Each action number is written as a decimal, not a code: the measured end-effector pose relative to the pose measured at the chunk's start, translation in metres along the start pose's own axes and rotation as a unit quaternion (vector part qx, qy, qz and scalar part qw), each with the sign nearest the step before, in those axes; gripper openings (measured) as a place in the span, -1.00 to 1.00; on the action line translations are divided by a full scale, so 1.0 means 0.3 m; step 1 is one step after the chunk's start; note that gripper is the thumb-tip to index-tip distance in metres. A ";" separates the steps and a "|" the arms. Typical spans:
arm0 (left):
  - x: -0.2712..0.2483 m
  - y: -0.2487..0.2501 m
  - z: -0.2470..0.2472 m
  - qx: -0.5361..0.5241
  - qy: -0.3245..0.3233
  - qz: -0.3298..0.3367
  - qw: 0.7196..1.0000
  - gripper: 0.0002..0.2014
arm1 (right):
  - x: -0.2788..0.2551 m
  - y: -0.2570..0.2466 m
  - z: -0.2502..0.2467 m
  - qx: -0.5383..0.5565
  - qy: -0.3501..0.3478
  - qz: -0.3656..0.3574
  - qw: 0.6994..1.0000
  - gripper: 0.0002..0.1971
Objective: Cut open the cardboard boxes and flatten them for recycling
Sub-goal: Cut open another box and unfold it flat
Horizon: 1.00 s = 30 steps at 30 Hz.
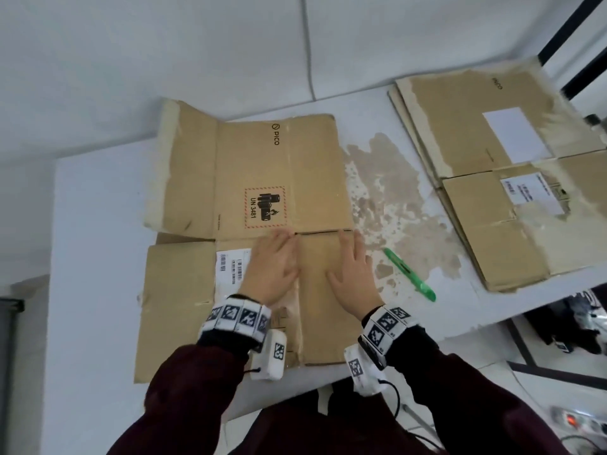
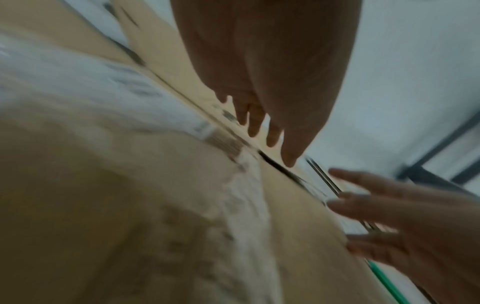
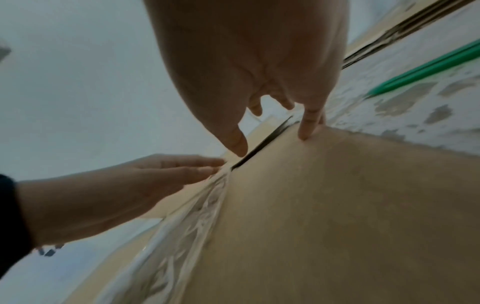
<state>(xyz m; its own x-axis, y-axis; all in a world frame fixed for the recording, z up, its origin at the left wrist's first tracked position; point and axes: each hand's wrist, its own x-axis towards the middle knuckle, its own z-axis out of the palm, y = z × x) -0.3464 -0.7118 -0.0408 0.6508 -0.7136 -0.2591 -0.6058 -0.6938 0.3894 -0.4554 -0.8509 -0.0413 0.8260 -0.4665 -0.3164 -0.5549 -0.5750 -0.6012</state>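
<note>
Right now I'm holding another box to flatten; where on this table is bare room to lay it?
The widest bare patch of the white table lies left of the flattened brown cardboard box, out to the table's left edge. The gap between that box and the stack of flattened cardboard is tighter: the green utility knife lies there.

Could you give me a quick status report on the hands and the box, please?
Left hand and right hand open, pressing the flattened box. Green cutter idle on the table. Nothing in the way.
</note>
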 end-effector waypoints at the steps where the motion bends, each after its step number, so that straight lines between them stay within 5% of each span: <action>1: -0.041 -0.052 -0.010 0.011 0.016 -0.039 0.999 -0.31 | -0.005 -0.010 0.017 -0.035 -0.014 0.002 0.999 -0.20; 5: -0.200 -0.264 -0.010 0.006 -0.036 -0.199 0.979 0.14 | -0.040 -0.069 0.101 -0.158 -0.095 -0.027 0.982 -0.22; 10: -0.253 -0.327 0.054 -0.033 -0.072 -0.215 0.973 0.29 | -0.025 -0.076 0.173 -0.219 -0.196 -0.004 0.956 -0.09; 16: -0.253 -0.228 -0.013 0.052 -0.107 -0.254 0.960 0.05 | 0.003 -0.070 0.112 -0.230 -0.264 0.007 0.937 -0.01; 19: -0.139 -0.233 -0.140 0.011 0.033 -0.209 0.977 -0.48 | 0.059 -0.129 0.046 -0.240 -0.282 0.030 0.928 -0.06; 21: -0.010 -0.261 -0.193 -0.029 0.103 -0.149 0.983 -0.60 | 0.137 -0.220 -0.015 -0.213 -0.231 0.025 0.949 -0.42; 24: 0.201 -0.314 -0.199 -0.012 0.153 -0.081 0.985 -0.59 | 0.324 -0.349 -0.036 -0.170 -0.095 -0.036 0.980 -0.57; 26: 0.302 -0.367 -0.168 0.024 0.104 -0.084 0.991 -0.51 | 0.472 -0.397 0.004 -0.189 -0.029 -0.107 0.976 -0.52; 30: 0.368 -0.453 -0.088 0.056 0.045 -0.102 0.992 -0.43 | 0.666 -0.402 0.121 -0.270 -0.114 -0.137 0.946 -0.39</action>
<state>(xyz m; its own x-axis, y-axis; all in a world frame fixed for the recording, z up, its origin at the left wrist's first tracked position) -0.1800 -0.6936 -0.0989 0.8005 -0.5485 -0.2413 -0.5002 -0.8334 0.2351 -0.2199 -0.8505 -0.0586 0.9118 -0.1289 -0.3898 -0.2362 -0.9413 -0.2411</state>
